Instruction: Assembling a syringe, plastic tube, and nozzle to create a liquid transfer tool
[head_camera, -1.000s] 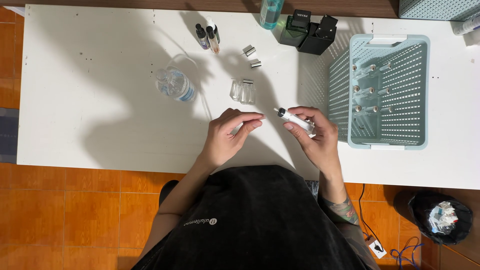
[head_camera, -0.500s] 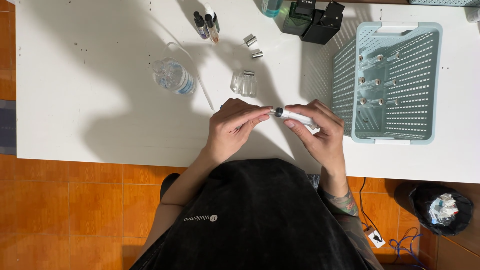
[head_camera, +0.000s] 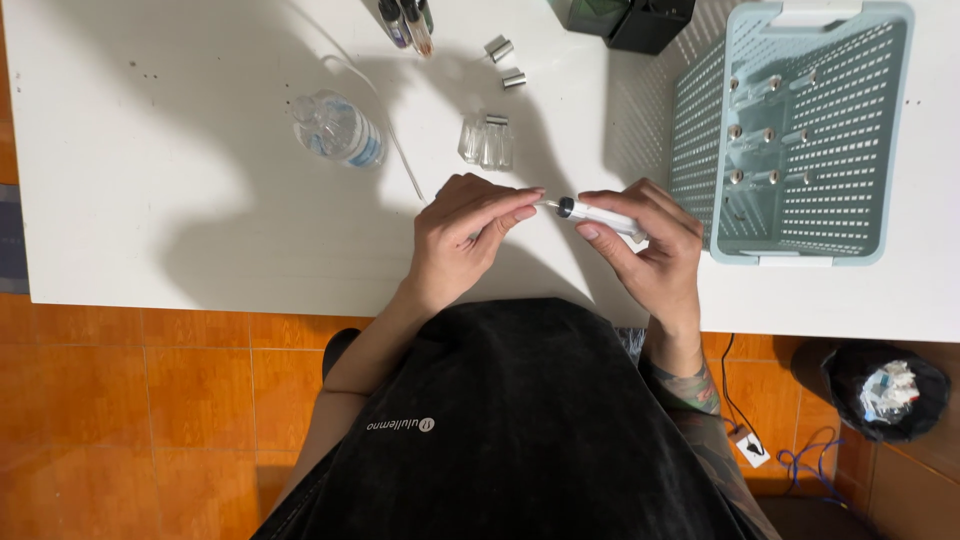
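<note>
My right hand (head_camera: 650, 255) grips a white syringe (head_camera: 605, 216) with a black ring near its nose and holds it level just above the white table (head_camera: 150, 200). My left hand (head_camera: 465, 240) is beside it, its fingertips pinched on the thin clear tip (head_camera: 546, 204) at the syringe's nose. A thin clear tube (head_camera: 400, 155) runs across the table toward my left hand. Two small clear glass bottles (head_camera: 487, 140) stand just beyond my hands.
A plastic water bottle (head_camera: 340, 130) lies at the left. Two silver caps (head_camera: 505, 62), small vials (head_camera: 405, 15) and dark boxes (head_camera: 630, 20) sit at the far edge. A grey-green slotted basket (head_camera: 880, 130) at the right holds several small bottles. A black-bagged bin (head_camera: 885, 390) stands on the orange floor.
My left hand has moved right and its fingers have closed on the syringe's tip. The right hand still holds the syringe. The view has shifted slightly.
</note>
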